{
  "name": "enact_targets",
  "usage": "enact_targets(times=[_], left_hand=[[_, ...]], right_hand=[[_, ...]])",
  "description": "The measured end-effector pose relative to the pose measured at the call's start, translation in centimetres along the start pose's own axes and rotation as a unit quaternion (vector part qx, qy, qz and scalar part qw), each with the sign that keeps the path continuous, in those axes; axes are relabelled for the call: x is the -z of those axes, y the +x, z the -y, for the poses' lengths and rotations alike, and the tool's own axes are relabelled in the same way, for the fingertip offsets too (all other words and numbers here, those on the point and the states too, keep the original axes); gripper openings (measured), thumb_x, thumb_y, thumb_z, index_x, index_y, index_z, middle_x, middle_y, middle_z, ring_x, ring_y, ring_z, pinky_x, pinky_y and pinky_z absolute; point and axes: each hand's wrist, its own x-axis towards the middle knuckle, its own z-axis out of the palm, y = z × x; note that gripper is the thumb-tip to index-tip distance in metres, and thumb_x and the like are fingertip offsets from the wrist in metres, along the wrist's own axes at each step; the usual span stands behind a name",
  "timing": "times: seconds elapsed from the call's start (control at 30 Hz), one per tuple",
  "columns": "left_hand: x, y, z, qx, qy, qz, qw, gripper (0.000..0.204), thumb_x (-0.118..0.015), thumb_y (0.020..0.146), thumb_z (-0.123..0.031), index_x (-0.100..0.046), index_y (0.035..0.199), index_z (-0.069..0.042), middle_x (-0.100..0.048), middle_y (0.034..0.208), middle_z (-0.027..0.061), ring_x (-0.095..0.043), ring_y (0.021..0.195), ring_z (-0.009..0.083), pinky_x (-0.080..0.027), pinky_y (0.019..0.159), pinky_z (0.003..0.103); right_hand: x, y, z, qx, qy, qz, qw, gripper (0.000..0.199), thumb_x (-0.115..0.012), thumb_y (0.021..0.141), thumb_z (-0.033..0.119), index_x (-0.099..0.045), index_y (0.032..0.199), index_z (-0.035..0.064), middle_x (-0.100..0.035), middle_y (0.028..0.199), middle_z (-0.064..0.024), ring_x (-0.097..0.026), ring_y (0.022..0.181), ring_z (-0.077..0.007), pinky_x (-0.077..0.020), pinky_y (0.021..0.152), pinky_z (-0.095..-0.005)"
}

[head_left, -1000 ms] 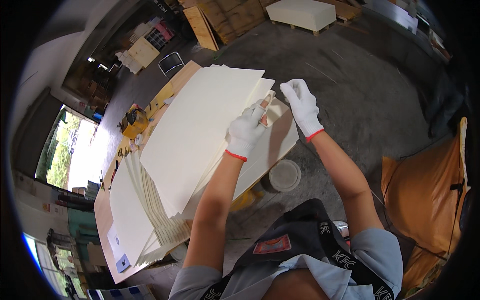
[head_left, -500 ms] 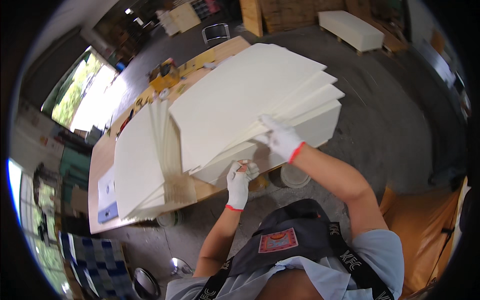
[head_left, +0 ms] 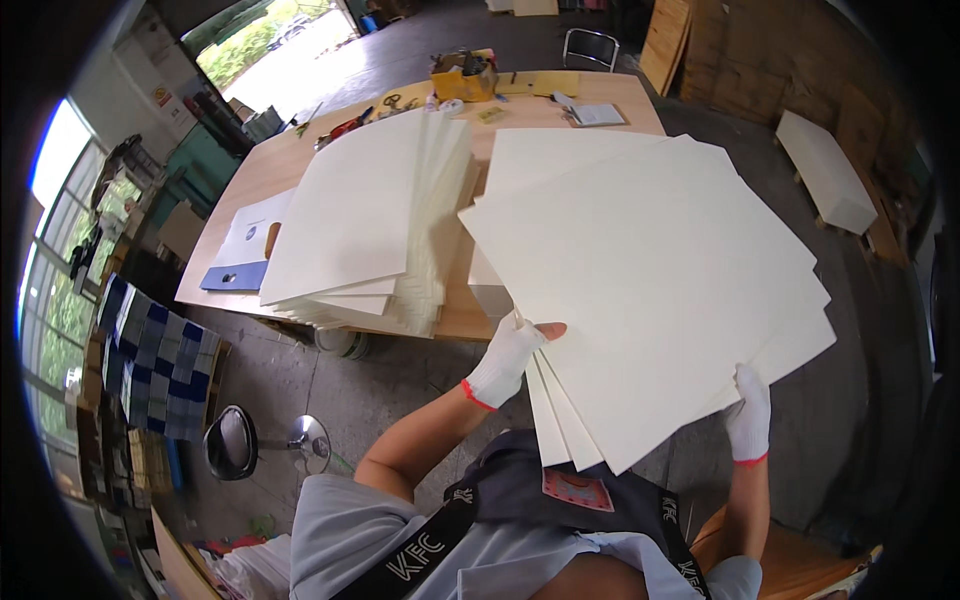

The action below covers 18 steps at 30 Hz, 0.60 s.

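Both gloved hands, left hand (head_left: 507,358) and right hand (head_left: 749,414), have fingers closed on the near edges of fanned cream sheets (head_left: 650,290) above the worktop (head_left: 290,160).

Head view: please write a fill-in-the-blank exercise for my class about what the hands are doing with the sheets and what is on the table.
1. Both hands wear white ____ with red cuffs.
2. The left hand and the right hand hold a fanned bunch of cream ____.
3. A second stack of sheets lies on the wooden ____.
4. On the floor at lower left stands a ____ with a dark round seat.

Missing words: gloves; sheets; table; stool
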Motion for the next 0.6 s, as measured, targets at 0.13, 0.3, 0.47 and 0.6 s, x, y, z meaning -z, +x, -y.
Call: enact_targets(times=[0.13, 0.3, 0.47, 0.6], left_hand=[[1.2, -3.8, -4.7, -0.076, 0.092, -0.035, 0.992, 0.032, -0.067, 0.086, -0.003, -0.06, 0.116, 0.008, -0.068, 0.105, 0.0124, -0.067, 0.087, 0.0175, -0.054, 0.076, 0.031], [7.6, -9.2, -8.6, -0.236, 0.061, -0.148, 0.959, 0.025, -0.07, 0.085, -0.005, -0.063, 0.108, 0.002, -0.067, 0.094, 0.0062, -0.065, 0.083, 0.0131, -0.053, 0.07, 0.028], [13.2, -9.0, -12.3, -0.361, -0.161, -0.202, 0.896, 0.033, -0.056, 0.097, -0.025, -0.06, 0.118, 0.0, -0.066, 0.103, 0.0104, -0.066, 0.092, 0.0196, -0.055, 0.075, 0.031], [19.9, -6.1, -15.2, -0.384, -0.088, -0.184, 0.901, 0.036, -0.051, 0.098, -0.025, -0.058, 0.123, 0.0, -0.065, 0.109, 0.0113, -0.065, 0.098, 0.022, -0.054, 0.083, 0.034]], right_hand=[[-4.0, 0.8, -1.3, 0.071, 0.021, 0.03, 0.997, 0.049, -0.061, 0.094, 0.016, -0.047, 0.136, -0.0034, -0.057, 0.13, -0.0115, -0.054, 0.121, -0.0214, -0.0427, 0.104, -0.0381], [-13.7, 6.4, 0.1, 0.075, 0.006, 0.179, 0.981, 0.052, -0.055, 0.095, 0.014, -0.042, 0.142, -0.003, -0.053, 0.138, -0.0134, -0.051, 0.128, -0.0233, -0.0425, 0.105, -0.039], [-31.2, 10.1, 2.6, 0.123, 0.008, 0.291, 0.949, 0.032, -0.06, 0.094, 0.019, -0.059, 0.121, 0.0014, -0.063, 0.111, -0.0062, -0.059, 0.106, -0.0167, -0.048, 0.094, -0.0338], [-42.2, 6.5, -6.0, 0.118, -0.04, 0.38, 0.916, 0.053, -0.069, 0.091, 0.02, -0.048, 0.134, -0.0031, -0.058, 0.124, -0.0089, -0.055, 0.112, -0.0162, -0.048, 0.094, -0.0346]])
